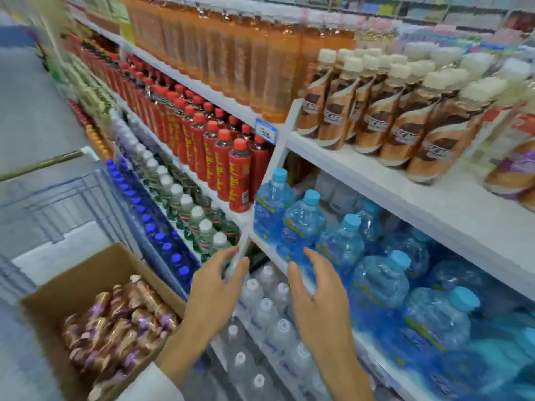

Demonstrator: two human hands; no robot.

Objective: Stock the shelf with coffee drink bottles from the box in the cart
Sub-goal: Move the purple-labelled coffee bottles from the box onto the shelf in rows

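Coffee shelf (pixel 376 180) partly filled; box (pixel 95 273) of bottles (pixel 115 322) sits in the cart (pixel 72 192).
Heaped bottles, probably light, stiff and slick-sleeved: take one round the body. The left grip (pixel 214 287) and right grip (pixel 318 296) hover spread, holding nothing.

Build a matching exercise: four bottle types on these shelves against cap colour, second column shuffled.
Bottles:
1. brown coffee drink bottles
2. red-label bottles
3. large water bottles
4. dark bottles on the lower left shelf

Cap colours:
A. light blue
B. deep blue
C. cream white
D. red

Pairs: 1-C, 2-D, 3-A, 4-B
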